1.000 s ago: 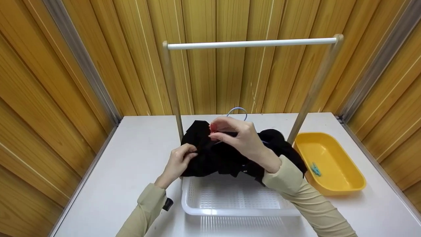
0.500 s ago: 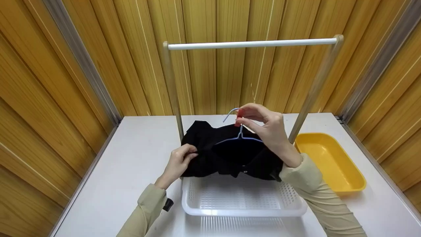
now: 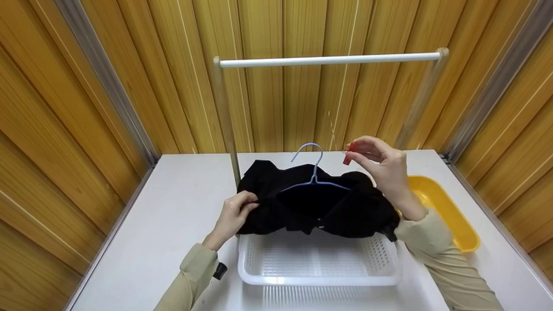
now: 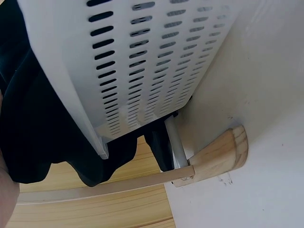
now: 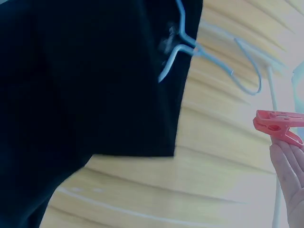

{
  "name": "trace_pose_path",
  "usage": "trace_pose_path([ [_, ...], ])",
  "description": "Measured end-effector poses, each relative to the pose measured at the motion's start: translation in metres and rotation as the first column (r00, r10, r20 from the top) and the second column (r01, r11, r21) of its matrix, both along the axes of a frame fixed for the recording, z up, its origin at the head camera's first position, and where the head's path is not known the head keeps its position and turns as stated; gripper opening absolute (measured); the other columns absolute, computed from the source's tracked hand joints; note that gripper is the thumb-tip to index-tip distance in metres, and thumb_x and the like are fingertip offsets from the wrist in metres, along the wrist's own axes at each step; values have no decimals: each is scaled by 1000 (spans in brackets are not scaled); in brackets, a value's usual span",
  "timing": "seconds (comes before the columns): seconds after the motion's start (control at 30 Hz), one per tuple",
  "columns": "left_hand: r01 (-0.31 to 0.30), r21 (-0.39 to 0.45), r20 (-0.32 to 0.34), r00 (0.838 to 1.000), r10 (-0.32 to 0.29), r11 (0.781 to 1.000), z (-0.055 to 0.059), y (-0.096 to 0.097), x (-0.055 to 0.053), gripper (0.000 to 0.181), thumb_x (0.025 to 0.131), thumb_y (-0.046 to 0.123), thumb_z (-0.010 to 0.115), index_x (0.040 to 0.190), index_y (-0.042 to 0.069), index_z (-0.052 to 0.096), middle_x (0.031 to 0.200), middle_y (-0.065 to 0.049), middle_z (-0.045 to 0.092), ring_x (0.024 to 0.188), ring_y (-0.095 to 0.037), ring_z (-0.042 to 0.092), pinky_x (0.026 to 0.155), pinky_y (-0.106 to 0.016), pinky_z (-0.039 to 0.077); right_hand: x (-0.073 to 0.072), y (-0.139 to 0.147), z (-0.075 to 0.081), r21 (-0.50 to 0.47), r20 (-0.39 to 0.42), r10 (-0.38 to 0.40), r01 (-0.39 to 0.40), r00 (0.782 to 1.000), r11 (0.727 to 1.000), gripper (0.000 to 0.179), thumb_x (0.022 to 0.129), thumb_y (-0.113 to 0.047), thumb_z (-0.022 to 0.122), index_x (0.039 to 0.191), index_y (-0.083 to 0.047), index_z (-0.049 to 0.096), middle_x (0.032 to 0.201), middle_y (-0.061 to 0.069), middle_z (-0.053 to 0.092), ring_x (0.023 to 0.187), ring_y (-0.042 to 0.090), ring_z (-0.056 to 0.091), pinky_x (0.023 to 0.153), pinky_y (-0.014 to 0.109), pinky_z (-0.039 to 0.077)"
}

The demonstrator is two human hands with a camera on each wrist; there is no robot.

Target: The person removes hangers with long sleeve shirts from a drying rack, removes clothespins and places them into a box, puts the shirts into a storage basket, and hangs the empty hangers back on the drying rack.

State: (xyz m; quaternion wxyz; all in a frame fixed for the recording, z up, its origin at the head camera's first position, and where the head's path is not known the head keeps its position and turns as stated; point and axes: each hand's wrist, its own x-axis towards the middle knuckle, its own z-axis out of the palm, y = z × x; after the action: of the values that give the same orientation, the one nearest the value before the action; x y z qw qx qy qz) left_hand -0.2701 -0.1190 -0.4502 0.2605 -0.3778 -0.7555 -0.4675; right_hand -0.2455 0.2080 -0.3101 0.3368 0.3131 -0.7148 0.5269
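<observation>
A black garment (image 3: 268, 188) lies over the back of the white basket, its neck opening facing up. Inside the neck sits a blue wire hanger (image 3: 314, 178), its hook standing free above the cloth. At the left side, my left hand (image 3: 231, 216) pinches the black cloth between thumb and fingers. My right hand (image 3: 391, 172) is raised to the right of the hook, apart from garment and hanger. Between its thumb and fingertips it holds a red clothespin (image 3: 350, 153). The right wrist view shows that clothespin (image 5: 275, 124) close up, with the rack behind.
A rack with a white top bar (image 3: 328, 59) and wooden posts stands behind the garment. The perforated white basket (image 3: 319, 280) is in front. At right is a yellow tray (image 3: 464, 224), partly covered by my right arm. In the left wrist view, a wooden foot (image 4: 216, 156) rests on the table.
My right hand has moved right with the red clothespin, from the garment's left part, past the hanger hook, to beyond it. My left hand keeps its grip on the cloth.
</observation>
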Motion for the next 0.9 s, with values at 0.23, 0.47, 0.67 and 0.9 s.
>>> trace_pose_path([
  [0.23, -18, 2, -21, 1000, 18, 1000, 23, 4, 20, 18, 70, -21, 64, 80, -8, 57, 76, -15, 59, 70, -29, 59, 65, -31, 49, -15, 34, -23, -19, 52, -76, 77, 996, 997, 22, 73, 11, 68, 94, 7, 63, 87, 17, 65, 79, 19, 63, 71, 25, 48],
  [0.47, -11, -5, -27, 1000, 11, 1000, 26, 5, 21, 18, 70, -21, 64, 81, -8, 56, 76, -15, 57, 69, -28, 58, 63, -32, 49, -25, 66, -39, 47, 107, -243, 239, 964, 970, 20, 77, 4, 69, 95, 6, 63, 87, 16, 65, 80, 10, 62, 71, 18, 47],
  [0.67, -15, -9, -22, 1000, 15, 1000, 27, 5, 22, 16, 71, -19, 64, 80, -8, 57, 75, -15, 57, 69, -28, 58, 63, -33, 48, -34, 89, -55, 115, 152, -354, 339, 923, 934, 20, 78, -5, 70, 95, 4, 64, 87, 14, 65, 78, 3, 60, 69, 14, 45],
  [0.9, -16, -18, -25, 1000, 16, 1000, 26, 5, 20, 17, 71, -20, 64, 80, -8, 56, 76, -13, 57, 69, -27, 58, 64, -31, 48, -44, 118, -75, 212, 195, -441, 401, 876, 891, 22, 80, -14, 70, 94, 1, 64, 87, 11, 65, 75, -3, 57, 67, 10, 43],
])
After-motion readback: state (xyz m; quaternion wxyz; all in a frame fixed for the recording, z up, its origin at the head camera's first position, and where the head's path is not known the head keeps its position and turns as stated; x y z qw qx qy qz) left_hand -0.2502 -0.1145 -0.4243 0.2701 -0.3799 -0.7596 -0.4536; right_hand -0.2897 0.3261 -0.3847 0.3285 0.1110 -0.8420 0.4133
